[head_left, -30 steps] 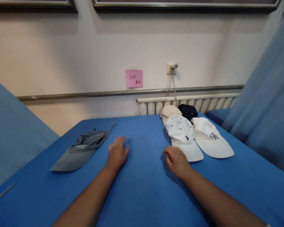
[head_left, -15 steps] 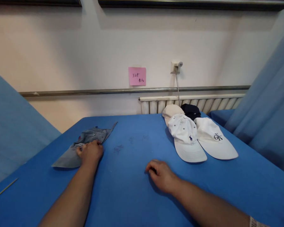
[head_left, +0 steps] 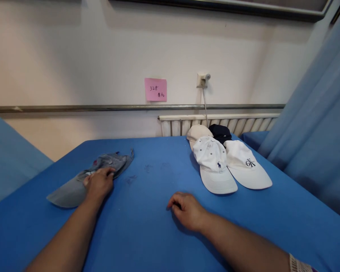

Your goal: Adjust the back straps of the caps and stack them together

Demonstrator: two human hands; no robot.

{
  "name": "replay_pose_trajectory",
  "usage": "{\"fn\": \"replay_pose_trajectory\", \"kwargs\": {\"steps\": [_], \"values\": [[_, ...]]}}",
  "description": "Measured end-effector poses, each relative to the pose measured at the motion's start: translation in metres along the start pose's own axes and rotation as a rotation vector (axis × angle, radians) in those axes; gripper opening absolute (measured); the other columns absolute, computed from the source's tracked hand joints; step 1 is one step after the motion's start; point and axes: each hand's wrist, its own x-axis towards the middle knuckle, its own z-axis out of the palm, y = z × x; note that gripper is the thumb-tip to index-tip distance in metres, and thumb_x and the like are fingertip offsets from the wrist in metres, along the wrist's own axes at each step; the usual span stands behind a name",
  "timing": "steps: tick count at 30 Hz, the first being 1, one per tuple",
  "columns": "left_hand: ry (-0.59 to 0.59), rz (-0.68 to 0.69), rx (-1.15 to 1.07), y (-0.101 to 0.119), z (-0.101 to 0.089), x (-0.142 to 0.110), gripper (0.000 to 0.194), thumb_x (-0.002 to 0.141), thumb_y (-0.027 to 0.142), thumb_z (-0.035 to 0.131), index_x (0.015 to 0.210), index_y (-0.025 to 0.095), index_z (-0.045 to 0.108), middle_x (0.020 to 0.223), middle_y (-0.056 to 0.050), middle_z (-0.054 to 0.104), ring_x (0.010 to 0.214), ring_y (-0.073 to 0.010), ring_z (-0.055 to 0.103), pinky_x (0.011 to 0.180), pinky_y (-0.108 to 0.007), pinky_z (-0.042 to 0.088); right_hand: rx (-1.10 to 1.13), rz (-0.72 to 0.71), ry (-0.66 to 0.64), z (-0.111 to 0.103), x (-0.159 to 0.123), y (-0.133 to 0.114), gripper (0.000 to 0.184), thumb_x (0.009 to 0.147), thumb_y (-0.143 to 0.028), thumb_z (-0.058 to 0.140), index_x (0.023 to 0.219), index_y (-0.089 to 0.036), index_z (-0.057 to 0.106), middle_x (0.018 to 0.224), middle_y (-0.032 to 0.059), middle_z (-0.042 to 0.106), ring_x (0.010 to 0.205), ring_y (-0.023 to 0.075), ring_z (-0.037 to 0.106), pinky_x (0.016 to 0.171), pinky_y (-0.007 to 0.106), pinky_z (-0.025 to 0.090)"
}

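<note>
A grey-blue cap (head_left: 70,190) lies crumpled on the left side of the table, brim pointing left and toward me. My left hand (head_left: 100,182) is closed on its near edge, where crown and brim meet; part of the fingers is hidden in the fabric. A thin strap end sticks out at the cap's far right. Loosely curled, my right hand (head_left: 188,210) rests on the blue tabletop with nothing visible in it. Nearest to it is a white cap with a small dark horse emblem (head_left: 215,162).
Beside that cap sit a white cap with black lettering (head_left: 248,164), a beige cap (head_left: 198,133) and a dark navy cap (head_left: 220,132). The table (head_left: 141,234) has a blue cover with faint marks. Blue curtains (head_left: 314,124) hang at both sides; a radiator (head_left: 171,126) stands behind.
The view has turned slightly right, so things appear further left. The grey-blue cap has shifted a little under my left hand, and its strap end now curls. My right hand stays put.
</note>
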Motion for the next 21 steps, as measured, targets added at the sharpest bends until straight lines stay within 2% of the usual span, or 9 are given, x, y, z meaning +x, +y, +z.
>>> {"fn": "replay_pose_trajectory", "kwargs": {"steps": [4, 6, 8, 10, 12, 14, 18, 20, 21], "values": [[-0.09, 0.133, -0.12, 0.031, 0.004, -0.016, 0.024, 0.079, 0.031, 0.047, 0.087, 0.019, 0.067, 0.107, -0.01, 0.072, 0.105, -0.0294, 0.065, 0.099, -0.044, 0.047, 0.063, 0.001, 0.097, 0.003, 0.0, 0.003, 0.026, 0.081, -0.003, 0.051, 0.087, -0.022, 0.069, 0.087, 0.0, 0.071, 0.081, 0.0149, 0.066, 0.077, 0.027, 0.051], [-0.224, 0.274, -0.243, 0.052, 0.006, -0.028, 0.019, 0.077, 0.032, 0.048, 0.074, 0.022, 0.064, 0.102, -0.006, 0.074, 0.1, -0.0241, 0.066, 0.096, -0.037, 0.05, 0.13, -0.052, 0.208, 0.002, 0.001, 0.003, 0.025, 0.08, -0.004, 0.05, 0.087, -0.022, 0.067, 0.089, 0.0012, 0.07, 0.083, 0.0156, 0.066, 0.079, 0.029, 0.052], [-0.422, 0.434, -0.442, 0.073, 0.006, -0.041, 0.017, 0.074, 0.027, 0.049, 0.062, 0.022, 0.06, 0.091, -0.006, 0.074, 0.099, -0.0234, 0.066, 0.095, -0.037, 0.05, 0.191, -0.131, 0.333, -0.002, 0.001, 0.001, 0.025, 0.081, -0.004, 0.048, 0.088, -0.021, 0.066, 0.094, 0.0031, 0.069, 0.09, 0.0168, 0.066, 0.085, 0.031, 0.052], [-0.573, 0.495, -0.59, 0.088, 0.005, -0.05, 0.018, 0.071, 0.024, 0.051, 0.055, 0.022, 0.057, 0.083, -0.007, 0.073, 0.099, -0.0246, 0.065, 0.095, -0.04, 0.049, 0.214, -0.182, 0.437, -0.008, 0.001, -0.001, 0.026, 0.081, -0.004, 0.047, 0.089, -0.021, 0.065, 0.099, 0.005, 0.068, 0.097, 0.0179, 0.065, 0.09, 0.033, 0.051], [-0.665, 0.455, -0.678, 0.095, 0.002, -0.055, 0.02, 0.07, 0.023, 0.054, 0.05, 0.022, 0.056, 0.08, -0.008, 0.073, 0.099, -0.0263, 0.065, 0.096, -0.042, 0.049, 0.201, -0.185, 0.5, -0.012, 0.003, 0.0, 0.026, 0.081, -0.005, 0.047, 0.091, -0.021, 0.065, 0.105, 0.0065, 0.067, 0.103, 0.0188, 0.063, 0.095, 0.035, 0.049], [-0.7, 0.341, -0.75, 0.093, -0.002, -0.054, 0.019, 0.066, 0.024, 0.057, 0.047, 0.022, 0.057, 0.08, -0.009, 0.073, 0.1, -0.0288, 0.064, 0.097, -0.045, 0.048, 0.188, -0.145, 0.543, -0.015, 0.005, 0.004, 0.025, 0.08, -0.006, 0.048, 0.091, -0.021, 0.064, 0.109, 0.0072, 0.066, 0.107, 0.0195, 0.061, 0.099, 0.037, 0.047], [-0.636, 0.086, -0.894, 0.072, -0.013, -0.045, 0.012, 0.056, 0.024, 0.059, 0.045, 0.023, 0.056, 0.079, -0.01, 0.072, 0.101, -0.0318, 0.064, 0.097, -0.048, 0.049, 0.175, 0.017, 0.592, -0.014, 0.013, 0.02, 0.023, 0.079, -0.009, 0.049, 0.091, -0.021, 0.065, 0.113, 0.0075, 0.065, 0.11, 0.0207, 0.06, 0.099, 0.04, 0.047], [-0.611, 0.046, -0.889, 0.063, -0.02, -0.04, 0.011, 0.055, 0.027, 0.059, 0.045, 0.023, 0.054, 0.075, -0.01, 0.071, 0.098, -0.0323, 0.065, 0.095, -0.049, 0.052, 0.172, 0.081, 0.593, -0.012, 0.016, 0.029, 0.022, 0.079, -0.01, 0.05, 0.091, -0.02, 0.064, 0.115, 0.0079, 0.065, 0.109, 0.0212, 0.061, 0.095, 0.039, 0.049], [-0.55, 0.052, -0.819, 0.061, -0.024, -0.039, 0.014, 0.055, 0.03, 0.058, 0.044, 0.024, 0.052, 0.071, -0.01, 0.069, 0.094, -0.032, 0.066, 0.092, -0.049, 0.053, 0.175, 0.102, 0.591, -0.011, 0.017, 0.033, 0.022, 0.078, -0.01, 0.05, 0.091, -0.02, 0.064, 0.115, 0.0081, 0.065, 0.109, 0.0213, 0.061, 0.093, 0.038, 0.05]]}}
